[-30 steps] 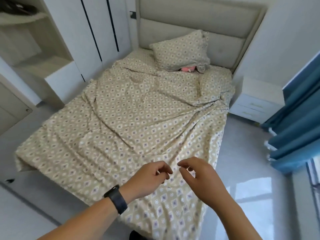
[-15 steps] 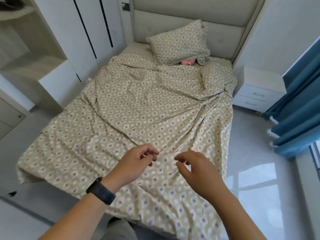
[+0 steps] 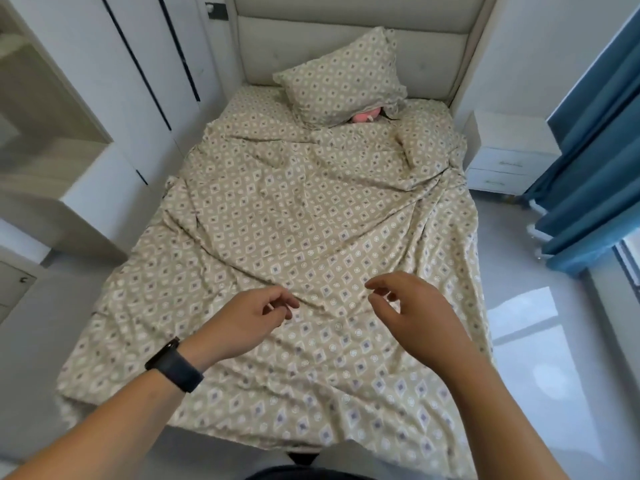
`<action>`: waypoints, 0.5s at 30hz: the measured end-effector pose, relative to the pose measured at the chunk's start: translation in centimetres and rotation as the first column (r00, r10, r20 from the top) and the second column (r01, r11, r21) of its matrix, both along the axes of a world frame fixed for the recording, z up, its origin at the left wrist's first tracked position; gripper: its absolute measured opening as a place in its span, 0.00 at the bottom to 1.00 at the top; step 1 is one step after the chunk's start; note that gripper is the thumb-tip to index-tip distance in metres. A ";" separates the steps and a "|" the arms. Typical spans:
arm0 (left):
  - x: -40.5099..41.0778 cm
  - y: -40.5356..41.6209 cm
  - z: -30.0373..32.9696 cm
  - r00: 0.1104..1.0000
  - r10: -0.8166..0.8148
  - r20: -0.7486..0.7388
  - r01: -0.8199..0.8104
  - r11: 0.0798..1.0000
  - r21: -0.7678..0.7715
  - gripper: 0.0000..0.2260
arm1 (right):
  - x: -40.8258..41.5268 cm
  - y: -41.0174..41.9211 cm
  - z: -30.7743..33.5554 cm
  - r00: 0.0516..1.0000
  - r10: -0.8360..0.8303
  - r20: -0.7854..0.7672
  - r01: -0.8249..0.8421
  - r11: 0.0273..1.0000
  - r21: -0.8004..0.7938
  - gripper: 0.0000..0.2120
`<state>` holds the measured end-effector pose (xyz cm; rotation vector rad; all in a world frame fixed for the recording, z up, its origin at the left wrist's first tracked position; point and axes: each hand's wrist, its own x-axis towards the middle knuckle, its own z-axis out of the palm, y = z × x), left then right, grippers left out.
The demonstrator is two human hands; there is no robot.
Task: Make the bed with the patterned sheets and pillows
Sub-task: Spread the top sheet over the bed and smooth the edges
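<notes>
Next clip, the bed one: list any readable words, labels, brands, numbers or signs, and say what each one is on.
None can be read.
Dark wristband on the left wrist: no screen or marking shows.
Patterned sheet and pillow: diamond motifs only, no lettering.
Small dark wall plate beside the headboard: too blurred to tell.

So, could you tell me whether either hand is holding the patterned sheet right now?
No, the left hand and right hand hover above the patterned sheet, gripping nothing.

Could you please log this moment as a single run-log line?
left hand: open, above sheet | right hand: open, above sheet | patterned sheet: spread, wrinkled | pillow: against headboard
</notes>
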<state>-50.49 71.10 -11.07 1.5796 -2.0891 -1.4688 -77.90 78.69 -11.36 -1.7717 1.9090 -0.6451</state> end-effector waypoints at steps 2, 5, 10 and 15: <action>0.2 -0.5 0.4 0.999 0.033 -0.035 -0.033 0.999 -0.011 0.09 | 1.1 -0.8 -0.6 0.999 0.043 0.016 -0.044 0.999 0.020 0.09; 0.5 -1.1 1.7 0.976 0.159 -0.151 -0.168 0.984 -0.053 0.09 | 3.3 -3.0 -1.9 0.994 0.108 0.007 -0.108 0.994 0.027 0.10; 6.5 -2.8 2.0 0.989 0.133 -0.063 -0.139 0.986 -0.092 0.10 | 9.7 -6.3 -1.5 0.967 0.256 0.002 -0.256 0.966 0.027 0.11; 15.4 -5.3 -0.7 0.958 0.282 -0.055 -0.286 0.955 -0.076 0.09 | 15.6 -8.0 -2.6 0.958 0.286 -0.036 -0.283 0.957 0.062 0.10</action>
